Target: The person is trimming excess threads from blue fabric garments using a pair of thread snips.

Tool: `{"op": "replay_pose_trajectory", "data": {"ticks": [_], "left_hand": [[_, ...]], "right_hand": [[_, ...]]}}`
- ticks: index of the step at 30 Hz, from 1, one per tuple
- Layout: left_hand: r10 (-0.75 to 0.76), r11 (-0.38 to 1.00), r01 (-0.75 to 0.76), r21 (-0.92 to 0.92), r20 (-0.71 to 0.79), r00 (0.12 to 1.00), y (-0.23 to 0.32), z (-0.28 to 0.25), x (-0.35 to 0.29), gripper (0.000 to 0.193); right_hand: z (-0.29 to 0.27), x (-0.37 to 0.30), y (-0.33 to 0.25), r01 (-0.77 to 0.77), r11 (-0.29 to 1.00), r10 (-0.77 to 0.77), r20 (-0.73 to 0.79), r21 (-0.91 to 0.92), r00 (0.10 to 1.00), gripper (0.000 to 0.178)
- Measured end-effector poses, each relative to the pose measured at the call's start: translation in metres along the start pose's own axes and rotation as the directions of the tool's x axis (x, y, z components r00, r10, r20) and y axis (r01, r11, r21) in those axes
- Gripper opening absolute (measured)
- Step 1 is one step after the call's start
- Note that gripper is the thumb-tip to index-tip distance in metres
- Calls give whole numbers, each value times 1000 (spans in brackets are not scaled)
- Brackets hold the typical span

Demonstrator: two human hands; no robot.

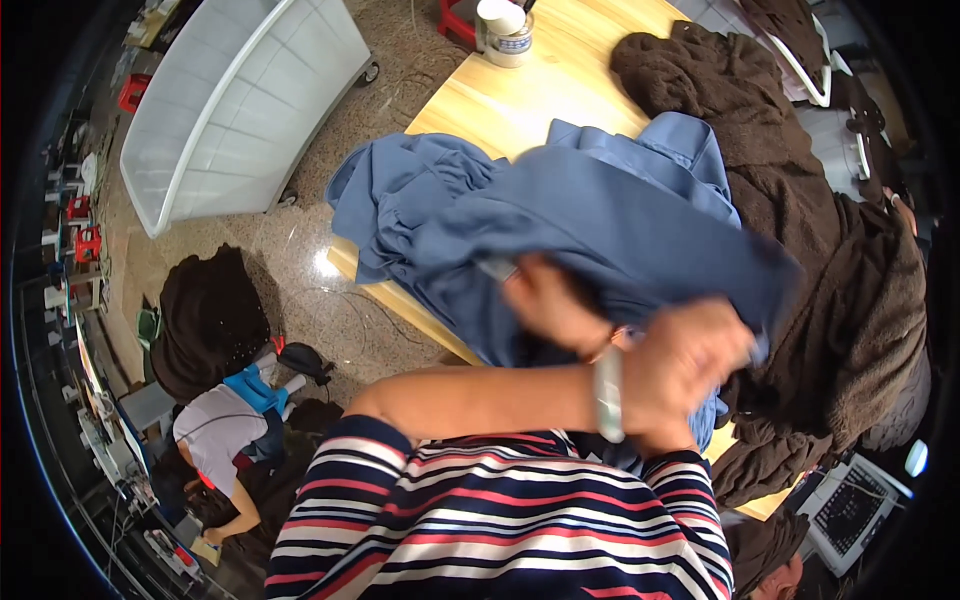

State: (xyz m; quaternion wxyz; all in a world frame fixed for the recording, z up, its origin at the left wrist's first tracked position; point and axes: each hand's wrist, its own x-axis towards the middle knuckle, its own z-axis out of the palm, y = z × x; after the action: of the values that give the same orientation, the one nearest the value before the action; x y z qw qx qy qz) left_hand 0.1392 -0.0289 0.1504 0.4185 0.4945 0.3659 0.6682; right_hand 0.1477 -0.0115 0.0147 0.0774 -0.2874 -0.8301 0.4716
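A blue garment [430,195] with gathered fabric lies bunched on the wooden table [570,85], and part of it is lifted and blurred by motion. My forearms cross in front of me. My left hand [690,355], with a pale bangle at its wrist, reaches over to the right and is closed on the blue cloth's edge. Under it my right hand [550,300] points left against the garment. Its fingers are smeared by motion and partly covered by cloth. A small greyish bit shows at its fingertips, too blurred to name.
Dark brown fleecy cloth [770,150] is heaped along the table's right side. A white-lidded jar [508,45] stands at the far edge. Left of the table is a white wheeled bin [250,110]. A person [225,440] bends over dark cloth at lower left.
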Motion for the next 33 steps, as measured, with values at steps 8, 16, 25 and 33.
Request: {"op": "replay_pose_trajectory", "data": {"ticks": [8, 16, 25, 33], "left_hand": [[-47, 787, 94, 610, -92, 995, -62, -69, -76, 25], [-149, 405, 377, 833, -346, 926, -97, -145, -114, 68], [-213, 781, 156, 604, 23, 977, -101, -80, -96, 28], [216, -167, 525, 835, -488, 846, -68, -237, -100, 31]], "right_hand": [[-147, -28, 174, -392, 917, 245, -665, -77, 705, 29], [-154, -64, 29, -435, 668, 290, -328, -603, 899, 18], [-54, 33, -14, -282, 877, 208, 221, 390, 953, 26], [-41, 53, 57, -481, 818, 490, 56, 316, 870, 30]]}}
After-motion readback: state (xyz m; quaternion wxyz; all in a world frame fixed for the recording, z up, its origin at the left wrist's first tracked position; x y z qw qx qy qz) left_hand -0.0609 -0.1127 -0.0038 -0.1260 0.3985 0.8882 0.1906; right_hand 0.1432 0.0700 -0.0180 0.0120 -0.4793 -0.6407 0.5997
